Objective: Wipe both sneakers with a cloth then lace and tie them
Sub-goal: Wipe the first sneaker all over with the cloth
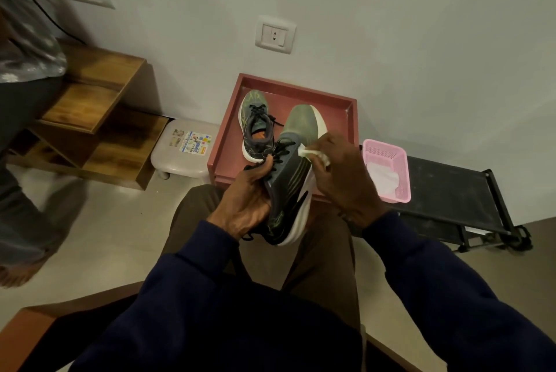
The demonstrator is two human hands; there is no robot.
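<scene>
My left hand (248, 197) grips a green and dark grey sneaker (296, 161) with a white sole, held tilted above my lap with its toe pointing away. My right hand (340, 176) pinches a white cloth (313, 155) against the sneaker's upper side near the laces. The second sneaker (255, 125), laced with black laces, lies on the red tray table (228, 131) just behind the held one.
A pink basket (388, 173) holding a white cloth sits on a black rack (451, 191) to the right. A small white stool (183, 149) and wooden shelves (99, 125) stand left. Another person's legs (24, 161) are at the far left. The wall is close behind.
</scene>
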